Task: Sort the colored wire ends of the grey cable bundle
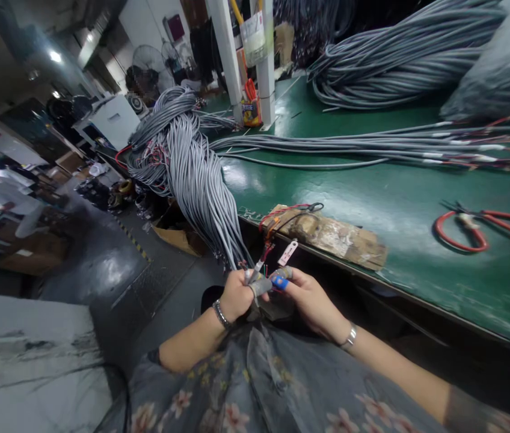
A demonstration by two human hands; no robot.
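Observation:
In front of my lap, my left hand [236, 296] is closed around the end of a grey cable [259, 264], from which thin coloured wires stick out. My right hand [313, 297] pinches close beside it, with blue tape on a finger and a wrapped fingertip. Between its fingers seem to be thin wires, too small to make out fully. Just above the hands hangs a small white tag [288, 253]. An orange tool with red and black leads [272, 226] is at the table edge, by a worn wooden block [327, 234].
A large bundle of grey cables [201, 168] drapes over the green table [408, 192] edge at left. More cables [349, 143] lie across it, with a coil [399, 57] behind. Red-handled pliers [465, 231] lie at right. A white post [267, 66] stands at the back.

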